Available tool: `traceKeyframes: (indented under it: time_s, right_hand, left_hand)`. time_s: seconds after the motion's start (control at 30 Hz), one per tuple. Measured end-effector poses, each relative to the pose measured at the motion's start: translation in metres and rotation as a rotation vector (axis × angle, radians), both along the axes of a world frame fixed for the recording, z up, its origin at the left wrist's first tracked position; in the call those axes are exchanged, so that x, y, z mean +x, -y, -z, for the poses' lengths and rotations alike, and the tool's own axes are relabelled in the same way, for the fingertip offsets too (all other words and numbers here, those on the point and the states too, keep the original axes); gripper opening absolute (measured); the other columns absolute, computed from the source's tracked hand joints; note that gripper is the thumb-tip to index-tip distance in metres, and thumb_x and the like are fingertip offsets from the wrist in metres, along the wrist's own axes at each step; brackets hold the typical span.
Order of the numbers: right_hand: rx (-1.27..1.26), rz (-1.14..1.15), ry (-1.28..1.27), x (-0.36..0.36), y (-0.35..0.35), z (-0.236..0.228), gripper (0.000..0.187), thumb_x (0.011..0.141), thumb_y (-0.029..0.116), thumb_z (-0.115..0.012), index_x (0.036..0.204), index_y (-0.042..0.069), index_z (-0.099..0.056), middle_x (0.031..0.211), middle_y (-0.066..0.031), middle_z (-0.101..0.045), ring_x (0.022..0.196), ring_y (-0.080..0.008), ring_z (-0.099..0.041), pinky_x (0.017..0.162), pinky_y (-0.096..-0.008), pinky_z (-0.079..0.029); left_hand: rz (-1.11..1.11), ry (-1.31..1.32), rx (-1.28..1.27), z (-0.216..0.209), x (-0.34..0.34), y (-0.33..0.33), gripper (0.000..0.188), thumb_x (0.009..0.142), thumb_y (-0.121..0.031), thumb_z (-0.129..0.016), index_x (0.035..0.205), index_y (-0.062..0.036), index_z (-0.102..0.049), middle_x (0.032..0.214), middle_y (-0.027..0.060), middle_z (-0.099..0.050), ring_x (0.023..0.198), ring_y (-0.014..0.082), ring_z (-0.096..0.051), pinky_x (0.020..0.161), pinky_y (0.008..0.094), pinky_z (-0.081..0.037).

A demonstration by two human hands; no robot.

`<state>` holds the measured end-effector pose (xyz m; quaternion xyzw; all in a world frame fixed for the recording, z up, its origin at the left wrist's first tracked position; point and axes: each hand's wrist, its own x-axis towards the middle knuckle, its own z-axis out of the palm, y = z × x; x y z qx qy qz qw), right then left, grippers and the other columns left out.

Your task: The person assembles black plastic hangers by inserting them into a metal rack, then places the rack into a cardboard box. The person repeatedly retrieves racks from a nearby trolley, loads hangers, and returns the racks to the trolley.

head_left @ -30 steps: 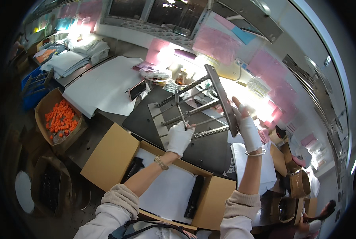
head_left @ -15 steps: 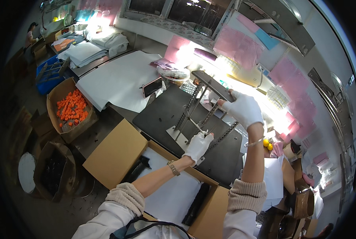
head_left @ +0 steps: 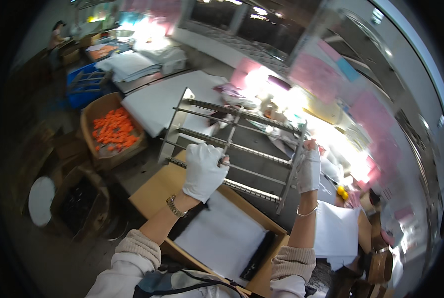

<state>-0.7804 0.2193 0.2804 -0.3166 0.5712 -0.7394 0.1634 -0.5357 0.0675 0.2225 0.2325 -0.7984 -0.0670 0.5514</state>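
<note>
Lifted now – ridged metal rack (head_left: pixel 232 144) gripped by white-gloved hands (head_left: pixel 203 171).

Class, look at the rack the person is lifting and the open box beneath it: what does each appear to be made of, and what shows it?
The rack looks like bare metal: grey, shiny end plates joined by thin rods, some seemingly threaded or toothed. The open box looks like plain cardboard: matte tan flaps, with white sheet lining inside, possibly paper or foam. Both hands, left hand and right hand, wear white, probably cotton, gloves.

Far shelves (head_left: pixel 261 27) at twelve o'clock are blurred; items (head_left: pixel 376 258) at four o'clock are darkened beyond telling.
</note>
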Motion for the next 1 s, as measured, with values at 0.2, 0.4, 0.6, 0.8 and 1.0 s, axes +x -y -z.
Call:
traceKeyframes:
  time_s: [0.2,0.4,0.6,0.8,1.0]
  right_hand:
    - [0.303,-0.235,-0.308,0.143,0.141,0.045,0.022,0.100,0.015,-0.053,0.112,0.003,-0.067,0.079,0.0029,-0.059,0.066,-0.0056,-0.052,0.058,-0.0218,-0.044]
    - [0.490,-0.427,-0.768,0.279,0.258,0.094,0.014,0.091,0.011,-0.060,0.090,0.000,-0.068,0.066,-0.0061,-0.063,0.056,-0.0099,-0.056,0.052,-0.0267,-0.045]
    - [0.405,-1.079,0.221,0.384,0.301,0.092,0.011,0.095,0.008,-0.055,0.094,0.002,-0.065,0.075,-0.0019,-0.064,0.060,-0.0098,-0.059,0.054,-0.0227,-0.050]
    - [0.527,-1.123,0.011,0.422,0.325,0.088,0.010,0.096,0.011,-0.055,0.092,0.005,-0.061,0.079,-0.0031,-0.066,0.063,-0.0089,-0.061,0.060,-0.0238,-0.054]
    - [0.381,-1.068,0.219,0.451,0.334,0.106,0.013,0.097,0.016,-0.051,0.096,0.007,-0.060,0.086,-0.0025,-0.064,0.065,-0.0096,-0.059,0.062,-0.0259,-0.052]
  left_hand:
    - [-0.274,0.158,-0.196,0.035,0.202,0.044,0.022,0.064,-0.008,-0.074,0.075,-0.0101,-0.055,0.069,0.0057,-0.046,0.071,0.0265,-0.048,0.072,0.0425,-0.037]
    - [-0.561,0.395,-0.217,0.048,0.366,0.052,0.019,0.064,-0.013,-0.072,0.068,-0.0103,-0.054,0.065,0.0059,-0.045,0.064,0.0260,-0.047,0.067,0.0415,-0.034]
    - [-0.727,0.351,-0.147,0.056,0.450,0.048,0.023,0.064,-0.003,-0.072,0.072,-0.0088,-0.051,0.069,0.0068,-0.043,0.072,0.0288,-0.044,0.069,0.0424,-0.033]
    - [-0.805,0.408,-0.111,0.062,0.484,0.043,0.024,0.068,-0.007,-0.073,0.072,-0.0086,-0.049,0.067,0.0065,-0.043,0.068,0.0271,-0.046,0.070,0.0415,-0.035]
    - [-0.859,0.374,-0.086,0.065,0.494,0.049,0.021,0.068,-0.007,-0.073,0.071,-0.0081,-0.052,0.068,0.0072,-0.045,0.070,0.0280,-0.046,0.070,0.0414,-0.036]
